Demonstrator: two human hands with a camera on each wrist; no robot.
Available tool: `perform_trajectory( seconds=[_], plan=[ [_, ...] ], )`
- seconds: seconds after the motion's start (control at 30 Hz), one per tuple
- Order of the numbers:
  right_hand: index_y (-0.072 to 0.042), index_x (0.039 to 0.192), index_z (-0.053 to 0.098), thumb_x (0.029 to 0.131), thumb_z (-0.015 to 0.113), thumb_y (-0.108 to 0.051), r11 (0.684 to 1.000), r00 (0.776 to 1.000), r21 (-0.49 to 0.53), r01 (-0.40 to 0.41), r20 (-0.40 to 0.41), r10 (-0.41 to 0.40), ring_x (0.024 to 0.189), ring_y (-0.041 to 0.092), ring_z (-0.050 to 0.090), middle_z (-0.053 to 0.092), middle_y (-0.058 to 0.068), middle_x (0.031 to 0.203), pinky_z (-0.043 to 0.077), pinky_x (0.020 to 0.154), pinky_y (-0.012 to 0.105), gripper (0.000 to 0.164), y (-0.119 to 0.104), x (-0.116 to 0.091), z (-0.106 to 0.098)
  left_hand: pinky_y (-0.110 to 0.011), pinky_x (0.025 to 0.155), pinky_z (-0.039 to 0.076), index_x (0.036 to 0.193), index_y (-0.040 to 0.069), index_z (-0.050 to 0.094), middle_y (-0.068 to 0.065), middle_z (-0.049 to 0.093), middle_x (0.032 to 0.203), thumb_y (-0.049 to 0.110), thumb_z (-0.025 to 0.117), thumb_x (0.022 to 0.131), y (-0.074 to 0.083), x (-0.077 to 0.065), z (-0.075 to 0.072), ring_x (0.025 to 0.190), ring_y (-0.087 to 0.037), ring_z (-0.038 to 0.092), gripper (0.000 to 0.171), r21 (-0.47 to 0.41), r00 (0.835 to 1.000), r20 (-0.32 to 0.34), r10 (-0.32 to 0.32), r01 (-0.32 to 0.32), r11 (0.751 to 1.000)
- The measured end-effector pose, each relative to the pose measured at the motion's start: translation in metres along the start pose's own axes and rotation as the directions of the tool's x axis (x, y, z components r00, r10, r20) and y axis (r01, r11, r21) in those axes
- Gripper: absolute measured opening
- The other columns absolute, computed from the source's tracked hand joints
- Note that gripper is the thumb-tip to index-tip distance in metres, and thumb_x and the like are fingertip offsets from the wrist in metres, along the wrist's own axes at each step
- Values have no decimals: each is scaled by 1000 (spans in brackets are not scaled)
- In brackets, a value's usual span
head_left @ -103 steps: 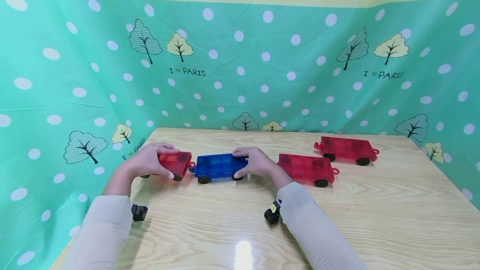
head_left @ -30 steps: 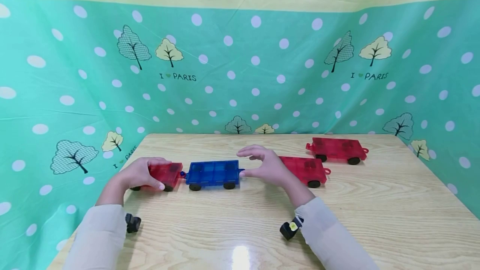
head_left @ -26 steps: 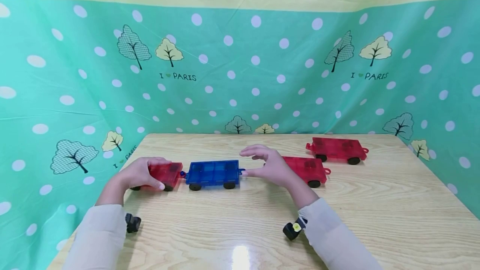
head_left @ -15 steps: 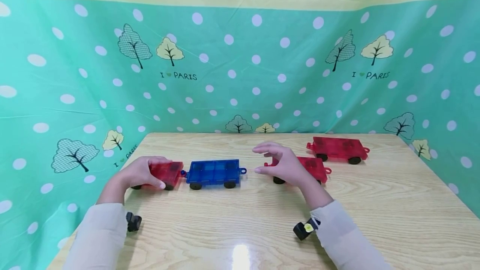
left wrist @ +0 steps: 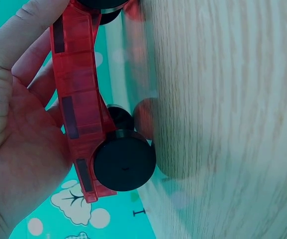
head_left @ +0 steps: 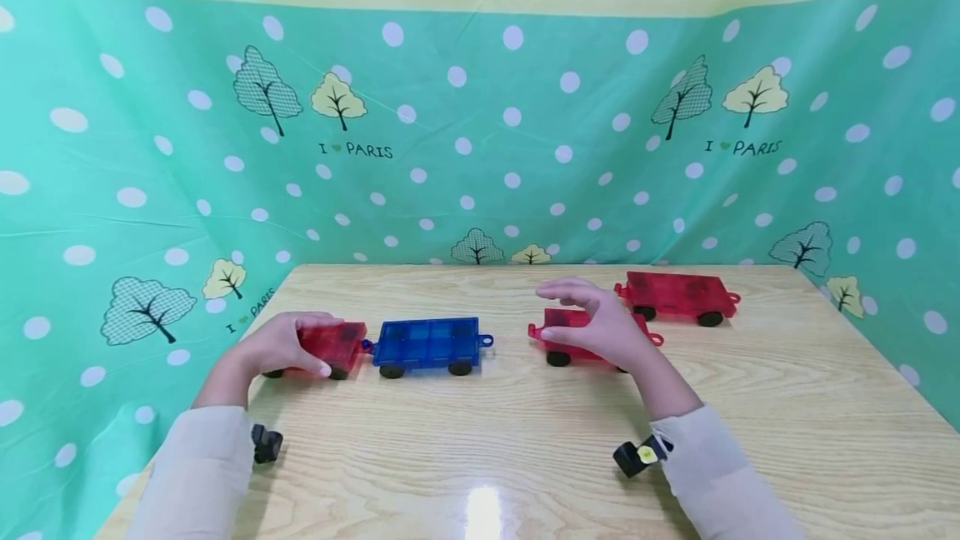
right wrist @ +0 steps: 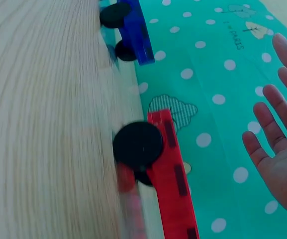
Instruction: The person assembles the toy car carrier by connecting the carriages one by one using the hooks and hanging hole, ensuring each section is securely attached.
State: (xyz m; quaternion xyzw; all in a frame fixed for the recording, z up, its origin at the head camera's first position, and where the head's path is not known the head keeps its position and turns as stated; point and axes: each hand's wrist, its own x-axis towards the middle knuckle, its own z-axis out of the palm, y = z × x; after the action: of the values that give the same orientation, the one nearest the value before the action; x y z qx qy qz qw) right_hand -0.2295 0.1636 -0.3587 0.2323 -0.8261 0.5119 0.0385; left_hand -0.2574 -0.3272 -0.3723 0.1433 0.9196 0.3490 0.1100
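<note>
My left hand grips a translucent red toy train car with black wheels at the table's left; the left wrist view shows thumb and fingers around the red car's body. Hooked to that car's right end stands a blue toy train car, its loop pointing right. My right hand, fingers spread and holding nothing, hovers over a second red car, overlapping its right part in the head view. From the right wrist, the hand is apart from the red car.
A third red car stands at the back right of the wooden table. Behind rises a green polka-dot curtain with printed trees. Black wrist cameras hang under both forearms.
My right hand first held the blue car's right end, then let go and moved right over the second red car. The left hand keeps its grip on its red car.
</note>
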Motion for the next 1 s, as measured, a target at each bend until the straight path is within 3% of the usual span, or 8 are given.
perform_trajectory(
  seconds=[0.73, 1.0],
  plan=[
    [-20, 134, 61, 80, 81, -17, 994, 997, -76, -75, 9, 76, 130, 33, 42, 51, 5, 140, 42, 97, 59, 57, 35, -20, -39, -35, 76, 53, 136, 6, 58, -25, 48, 140, 23, 93, 64, -2, -1, 0, 110, -35, 53, 82, 9, 1000, -9, 0, 0, 1000],
    [-20, 138, 57, 78, 83, -16, 991, 993, -85, -100, 61, 105, 132, 35, 39, 48, 8, 144, 38, 100, 61, 65, 48, -25, -50, -34, 75, 53, 136, 6, 58, -22, 52, 136, 22, 92, 64, 0, 0, 0, 110, -36, 52, 81, 5, 1000, 6, 19, -20, 1000]
  ],
)
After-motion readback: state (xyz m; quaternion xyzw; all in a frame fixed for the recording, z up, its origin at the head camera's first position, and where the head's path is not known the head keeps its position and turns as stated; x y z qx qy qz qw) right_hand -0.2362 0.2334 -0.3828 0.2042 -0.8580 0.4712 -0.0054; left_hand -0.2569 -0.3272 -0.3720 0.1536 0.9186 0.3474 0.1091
